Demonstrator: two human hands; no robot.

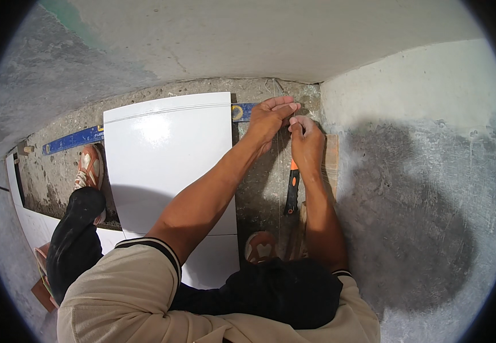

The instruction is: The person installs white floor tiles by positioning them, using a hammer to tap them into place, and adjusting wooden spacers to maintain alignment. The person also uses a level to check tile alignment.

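Observation:
My left hand and my right hand meet near the far right corner, thumbs and fingertips pinched together. A thin pale string shows faintly between their fingertips. Fine string lines also cross the far part of a large white tile toward my left hand. Below my right hand lies a tool with a black-and-orange handle; its upper end is hidden by that hand. A blue spirit level shows on both sides of the tile, its middle covered by it.
Rough concrete floor borders the tile, with walls behind and a grey-white wall close on the right. A wooden board lies beside my right forearm. More white tiles are near me. My shoes stand either side of the large tile.

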